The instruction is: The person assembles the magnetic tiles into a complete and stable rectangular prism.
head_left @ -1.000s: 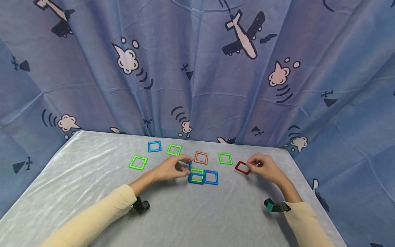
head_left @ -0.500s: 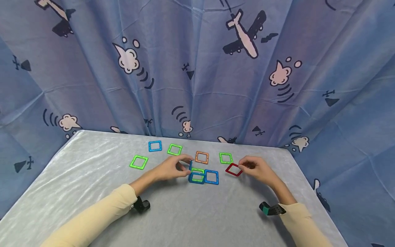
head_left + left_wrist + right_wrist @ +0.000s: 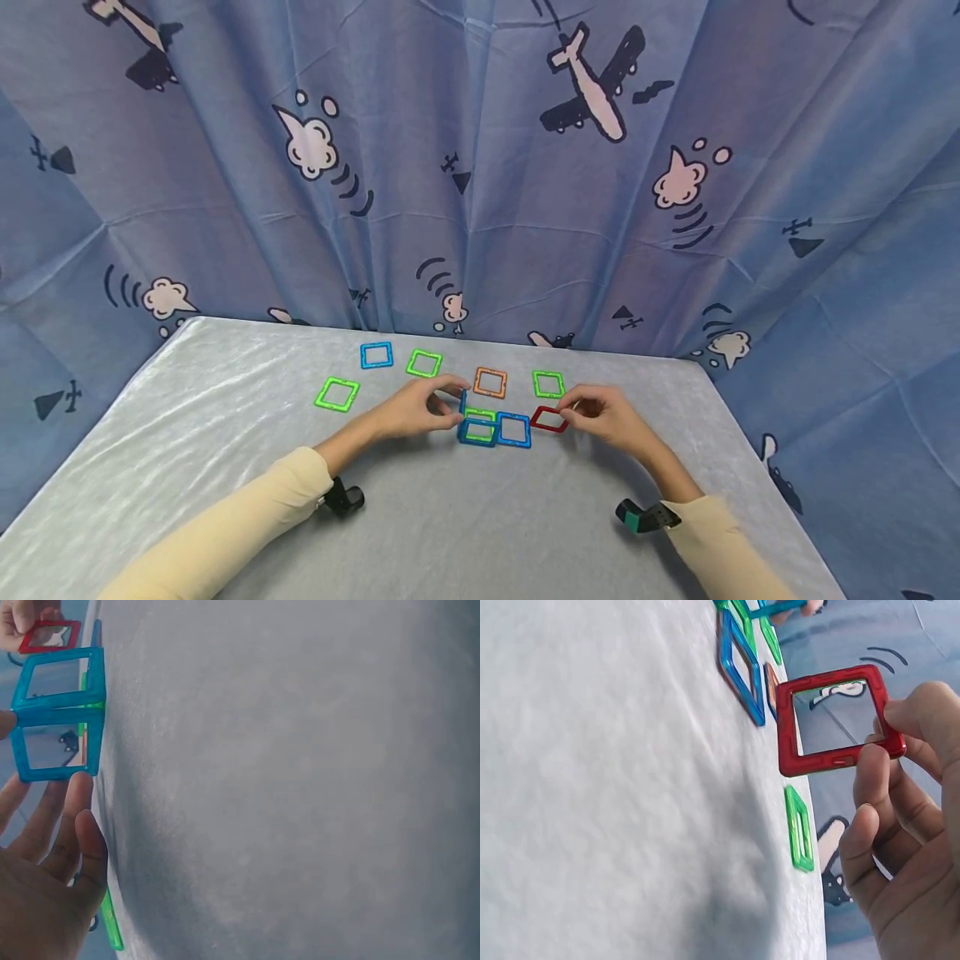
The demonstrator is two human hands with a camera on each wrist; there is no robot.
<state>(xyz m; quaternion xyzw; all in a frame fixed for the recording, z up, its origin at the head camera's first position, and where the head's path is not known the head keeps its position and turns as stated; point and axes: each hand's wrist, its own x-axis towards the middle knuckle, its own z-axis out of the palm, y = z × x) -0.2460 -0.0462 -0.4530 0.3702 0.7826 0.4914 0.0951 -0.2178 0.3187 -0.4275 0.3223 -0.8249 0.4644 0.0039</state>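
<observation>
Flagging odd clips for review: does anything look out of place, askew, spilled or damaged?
Nothing stands out. The right hand pinches a red frame, and the left hand holds an upright blue frame; neither looks broken. The loose frames lie flat on the cloth at varied angles, and no spill shows.

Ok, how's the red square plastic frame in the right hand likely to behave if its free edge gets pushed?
The red square plastic frame seems stiff: its sides look straight though the right hand pinches it near one corner. It's likely light, a thin border round an open middle. Its glossy surface could be slippery, so that push might twist it.
</observation>
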